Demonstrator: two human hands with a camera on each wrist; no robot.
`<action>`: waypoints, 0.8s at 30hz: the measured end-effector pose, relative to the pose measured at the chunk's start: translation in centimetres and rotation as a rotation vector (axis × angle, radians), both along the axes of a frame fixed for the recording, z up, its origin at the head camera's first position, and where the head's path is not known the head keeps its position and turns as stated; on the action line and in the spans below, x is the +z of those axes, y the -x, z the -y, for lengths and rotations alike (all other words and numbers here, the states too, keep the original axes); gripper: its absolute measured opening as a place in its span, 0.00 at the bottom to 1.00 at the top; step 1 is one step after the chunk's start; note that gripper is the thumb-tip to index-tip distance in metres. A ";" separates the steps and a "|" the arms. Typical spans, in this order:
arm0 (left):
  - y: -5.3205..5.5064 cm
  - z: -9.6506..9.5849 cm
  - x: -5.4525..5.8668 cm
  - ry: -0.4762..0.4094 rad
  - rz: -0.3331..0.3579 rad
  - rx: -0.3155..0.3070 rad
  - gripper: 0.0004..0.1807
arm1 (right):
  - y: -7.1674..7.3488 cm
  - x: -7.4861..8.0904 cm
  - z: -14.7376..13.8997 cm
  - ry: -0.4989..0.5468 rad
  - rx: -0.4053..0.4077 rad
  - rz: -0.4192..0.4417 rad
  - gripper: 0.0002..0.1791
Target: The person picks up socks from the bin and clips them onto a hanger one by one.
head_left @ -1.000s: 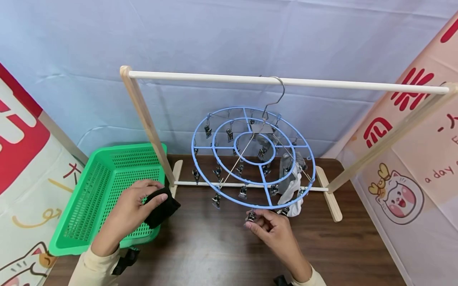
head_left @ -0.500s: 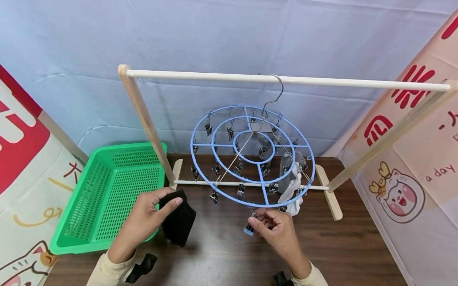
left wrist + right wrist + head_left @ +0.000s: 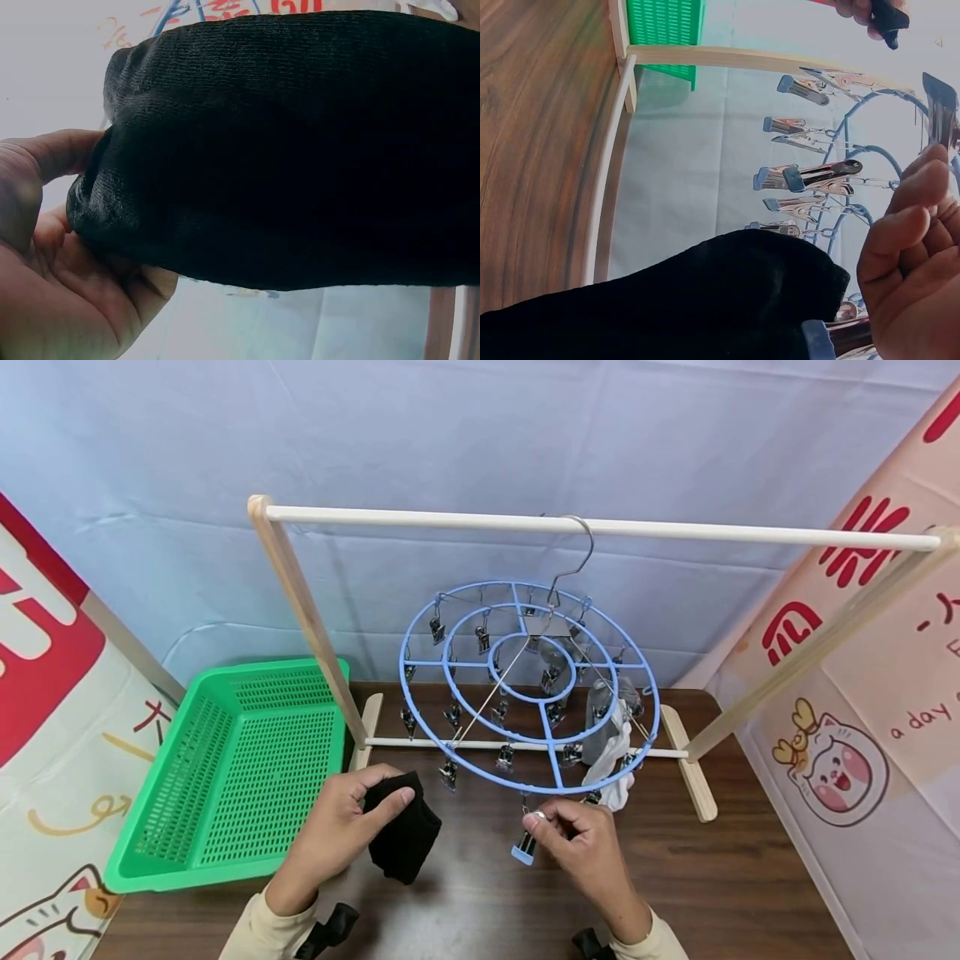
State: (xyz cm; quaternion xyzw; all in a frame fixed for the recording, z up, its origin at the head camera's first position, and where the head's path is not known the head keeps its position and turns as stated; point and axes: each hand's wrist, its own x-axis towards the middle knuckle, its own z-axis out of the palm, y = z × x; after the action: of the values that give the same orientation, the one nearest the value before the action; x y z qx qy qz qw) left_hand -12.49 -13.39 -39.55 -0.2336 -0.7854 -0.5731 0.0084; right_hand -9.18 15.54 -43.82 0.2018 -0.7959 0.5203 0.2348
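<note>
My left hand (image 3: pixel 337 827) pinches a black sock (image 3: pixel 406 828) by its top edge, thumb in front, and the sock hangs over the table left of the hanger. Its fine ribbed knit fills much of the left wrist view. My right hand (image 3: pixel 583 839) grips a metal clip (image 3: pixel 524 847) with blue tips between thumb and fingers, at the front rim of the round blue clip hanger (image 3: pixel 480 774). The clip's tips point down. In the right wrist view this clip (image 3: pixel 940 105) stands beside my fingertips. A gap separates sock and clip.
The hanger hooks over the white rail (image 3: pixel 420 521) of a wooden stand (image 3: pixel 300 610). Several other clips dangle from its rings. Grey and white cloth (image 3: pixel 611 747) hangs at its right side. A green basket (image 3: pixel 197 681) stands at the left on the brown table (image 3: pixel 480 910).
My left hand has moved right with the black sock, away from the basket toward the hanger, and the sock hangs lower. The clip in my right hand has turned so its blue tips show.
</note>
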 end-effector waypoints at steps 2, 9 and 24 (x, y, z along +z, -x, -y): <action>0.0 -0.3 -0.2 0.001 0.003 -0.005 0.02 | 0.0 0.0 0.0 -0.009 -0.008 -0.015 0.15; -0.1 -1.5 -0.5 -0.013 0.076 -0.076 0.03 | -0.1 0.4 -0.1 0.027 -0.034 -0.035 0.17; 0.1 -3.4 -0.8 0.009 0.083 -0.144 0.04 | 0.0 0.5 -0.2 0.096 -0.050 -0.072 0.14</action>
State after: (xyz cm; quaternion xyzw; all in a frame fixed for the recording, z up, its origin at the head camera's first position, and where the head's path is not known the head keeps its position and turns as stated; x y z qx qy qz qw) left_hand -12.57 -10.04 -40.38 -0.2656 -0.7689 -0.5778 -0.0667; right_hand -9.15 15.78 -43.28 0.1889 -0.7658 0.5444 0.2855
